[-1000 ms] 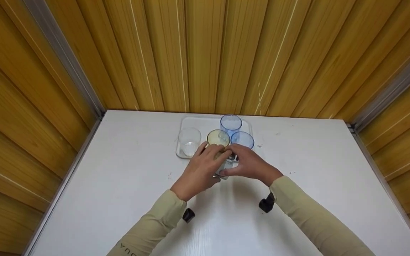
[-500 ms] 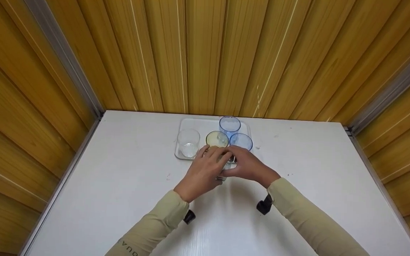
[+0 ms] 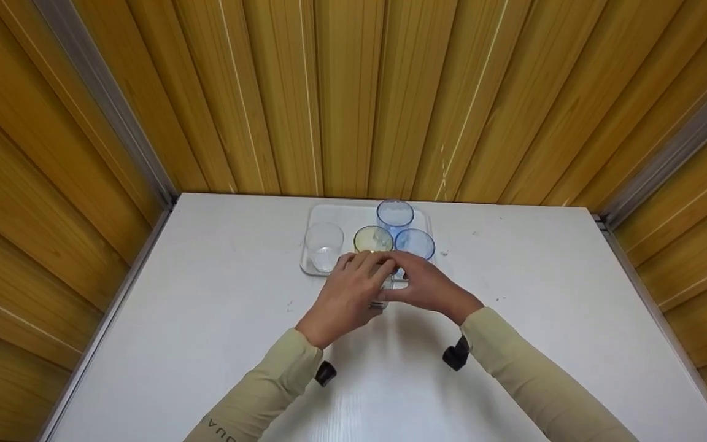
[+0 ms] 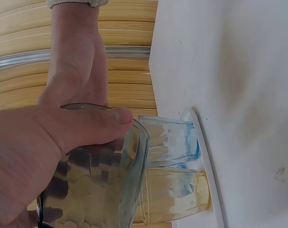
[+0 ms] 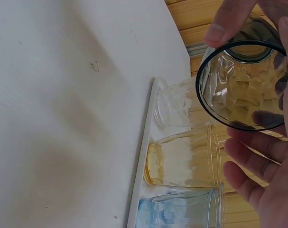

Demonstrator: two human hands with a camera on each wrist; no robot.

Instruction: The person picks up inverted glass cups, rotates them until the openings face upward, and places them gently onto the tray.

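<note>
My left hand (image 3: 348,293) grips a smoky grey glass tumbler (image 4: 98,185), its thumb lying across the outside in the left wrist view. My right hand (image 3: 430,283) curves around the same glass from the right, thumb and fingers on either side of it. In the right wrist view the tumbler's dark rim (image 5: 200,85) is turned toward the camera and the glass is tilted. Some right fingers (image 5: 248,183) hang apart below the rim. From the head view the hands hide most of the glass, which is held just in front of the white tray (image 3: 313,270).
On the tray stand a clear glass (image 3: 324,245) at the left, a yellow glass (image 3: 373,238) in the middle, and two blue ones, a rear blue glass (image 3: 395,213) and a front blue glass (image 3: 415,243). A wood-patterned wall (image 3: 353,98) rises behind the white table (image 3: 237,276).
Both hands stay around the grey tumbler in nearly the same place. The right thumb and fingers have shifted slightly on it. The glasses on the tray have not moved.
</note>
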